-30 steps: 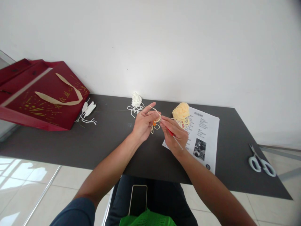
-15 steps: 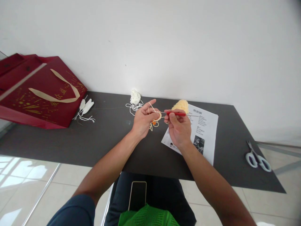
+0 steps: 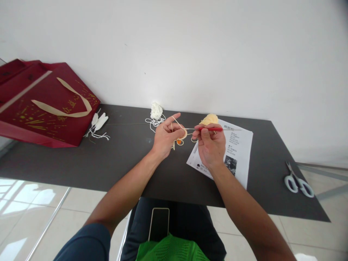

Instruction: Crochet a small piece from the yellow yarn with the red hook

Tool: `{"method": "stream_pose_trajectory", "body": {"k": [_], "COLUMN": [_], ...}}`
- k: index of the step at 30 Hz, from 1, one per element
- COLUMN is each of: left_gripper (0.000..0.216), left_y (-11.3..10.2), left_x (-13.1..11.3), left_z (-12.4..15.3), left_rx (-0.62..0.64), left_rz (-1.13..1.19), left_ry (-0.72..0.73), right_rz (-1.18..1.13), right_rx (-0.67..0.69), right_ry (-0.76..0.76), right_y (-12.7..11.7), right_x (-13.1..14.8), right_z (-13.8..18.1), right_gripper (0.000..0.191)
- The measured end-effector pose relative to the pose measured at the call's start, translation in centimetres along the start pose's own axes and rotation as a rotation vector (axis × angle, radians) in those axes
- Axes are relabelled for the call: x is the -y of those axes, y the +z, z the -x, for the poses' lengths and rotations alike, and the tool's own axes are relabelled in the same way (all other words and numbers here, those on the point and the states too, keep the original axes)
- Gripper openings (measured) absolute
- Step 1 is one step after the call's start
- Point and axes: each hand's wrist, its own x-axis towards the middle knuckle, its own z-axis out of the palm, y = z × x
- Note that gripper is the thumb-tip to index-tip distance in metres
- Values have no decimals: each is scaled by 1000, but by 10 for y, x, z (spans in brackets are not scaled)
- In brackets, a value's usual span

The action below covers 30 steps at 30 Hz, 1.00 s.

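Note:
My left hand [image 3: 168, 138] pinches a small cream crochet piece [image 3: 185, 135] between thumb and fingers. Its index finger points out with a strand of pale yarn [image 3: 178, 122] looped over it. A crochet hook with a red handle [image 3: 214, 129] lies in the closed fingers of my right hand [image 3: 210, 145], its metal shaft reaching left to the piece. A small orange stitch marker [image 3: 179, 142] and loose yarn hang below the crochet piece. Behind my right hand sits a ball of yellow yarn [image 3: 210, 119]. The hook's tip is too small to make out.
Printed sheets [image 3: 240, 145] lie under my right hand. White-handled scissors [image 3: 298, 183] rest at the right end of the dark table [image 3: 122, 163]. White yarn [image 3: 156, 110] is by the wall, small white crocheted pieces [image 3: 100, 122] beside a red gift bag [image 3: 51, 105]. A phone [image 3: 159, 223] lies on my lap.
My right hand has moved slightly right with the hook, drawing its shaft away from the left hand. The left hand stays nearly in place, holding the crochet piece.

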Motion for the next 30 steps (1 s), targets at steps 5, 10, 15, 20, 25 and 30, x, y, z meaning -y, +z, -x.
{"method": "stream_pose_trajectory", "body": {"k": [5,10,15,20,25,30], "left_gripper": [64,58,55,53,50,50], "left_y": [-1,-2,-6,-8,-8,-9], "left_x": [1,-1,-2,-3,-8,-10], "left_z": [0,1,1,1,-1,-2], "left_rx": [8,49,118,164,208,253], "left_rz": [-31,-67,-79,-34,61,121], "left_ry": [38,89,101,58,-65,-173], "right_rz": [35,102,103,59,46,36], "right_rx": [38,92,97,100,107,104], "right_ry": [-75,-112,-68,-30,-4,25], "right_y": [-3,-8,-8,-5,-3,0], "right_x": [-3,-5,-4,-1,3,6], "right_z": [0,-1,-1,-2,0,2], "right_gripper": [16,18,22,24,29,29]}}
